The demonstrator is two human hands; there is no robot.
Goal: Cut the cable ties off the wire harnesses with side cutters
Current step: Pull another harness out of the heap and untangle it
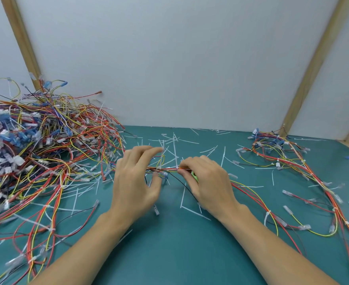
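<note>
Two bare hands meet over the teal mat (169,254). Left hand (136,182): fingers spread, half-curled, thumb and fingertips around a thin red-orange-yellow wire bundle (168,169) by a white cable tie (158,167). Right hand (206,182): pinching the same bundle, a green-handled tool (194,174), likely the cutters, mostly hidden in the palm. Uncut tangled harness heap (35,145) far left, smaller set (282,153) right, snipped white tie tails (174,149) scattered between. Risk: blades unseen, tie tight on wires; a blind nip could score insulation
</note>
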